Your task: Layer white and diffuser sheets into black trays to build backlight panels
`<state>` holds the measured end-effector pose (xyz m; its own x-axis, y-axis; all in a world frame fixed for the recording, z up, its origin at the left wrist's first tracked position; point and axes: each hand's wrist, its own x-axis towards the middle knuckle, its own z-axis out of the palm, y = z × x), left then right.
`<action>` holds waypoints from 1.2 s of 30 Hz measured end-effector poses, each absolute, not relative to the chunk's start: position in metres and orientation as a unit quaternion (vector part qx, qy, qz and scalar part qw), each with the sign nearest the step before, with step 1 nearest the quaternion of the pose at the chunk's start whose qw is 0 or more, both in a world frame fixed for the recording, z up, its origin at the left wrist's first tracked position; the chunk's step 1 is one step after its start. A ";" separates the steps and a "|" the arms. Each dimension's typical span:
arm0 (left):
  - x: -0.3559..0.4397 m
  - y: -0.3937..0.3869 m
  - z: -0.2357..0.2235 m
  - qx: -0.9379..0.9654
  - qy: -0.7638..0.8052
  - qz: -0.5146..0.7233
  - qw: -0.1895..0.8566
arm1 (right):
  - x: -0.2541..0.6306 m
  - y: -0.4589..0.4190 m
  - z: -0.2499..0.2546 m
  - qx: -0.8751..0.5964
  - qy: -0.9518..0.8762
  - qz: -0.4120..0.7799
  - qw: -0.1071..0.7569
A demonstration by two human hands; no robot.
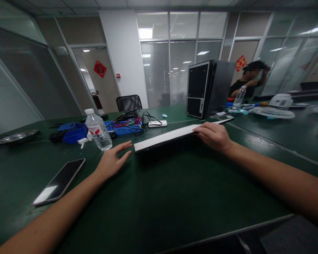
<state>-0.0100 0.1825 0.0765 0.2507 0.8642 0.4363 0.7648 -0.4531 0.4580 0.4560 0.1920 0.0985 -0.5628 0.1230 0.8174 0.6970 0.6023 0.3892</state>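
Bare forearms come in from the bottom corners of the view and stretch over a dark green table (159,204); the left hand (111,161) lies low over the tabletop with its fingers spread and loosely extended, holding nothing, its fingertips just short of the near end of a long flat white panel (165,138); the right hand (214,135) rests palm down on the far part of that panel, fingers curled over its top edge, gripping it lightly; the panel lies flat on the table, running from near the left hand back and right toward a black computer tower (208,88) that stands upright behind it; a black phone (59,181) lies screen up on the table left of the left forearm, well apart from the panel; a clear water bottle (97,130) with a white cap stands just beyond the left hand; behind it sit blue trays (74,132) and a tangle of coloured cables (129,121), with a small white device (157,123) beside them; an empty black chair (129,102) stands at the far edge; another person (250,83) sits beyond the tower at the right, a second bottle (239,96) before them, near a white fan grille (272,112)
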 end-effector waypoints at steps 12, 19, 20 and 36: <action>-0.022 0.199 0.066 0.735 0.601 0.305 0.066 | 0.524 0.191 0.139 -0.561 -0.671 -0.388 0.291; -0.027 0.207 0.061 0.729 0.616 0.291 0.067 | 0.556 0.184 0.158 -0.688 -0.581 -0.378 0.216; -0.028 0.209 0.059 0.730 0.617 0.286 0.065 | 0.561 0.182 0.162 -0.705 -0.566 -0.374 0.207; -0.023 0.209 0.057 0.726 0.642 0.233 0.077 | 0.589 0.166 0.179 -0.827 -0.464 -0.292 0.128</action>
<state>-0.0231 0.2091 0.0574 0.0663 0.9687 0.2392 0.8971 -0.1628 0.4108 0.5886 0.1665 0.1791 0.3994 0.6926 0.6007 0.8417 -0.5367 0.0592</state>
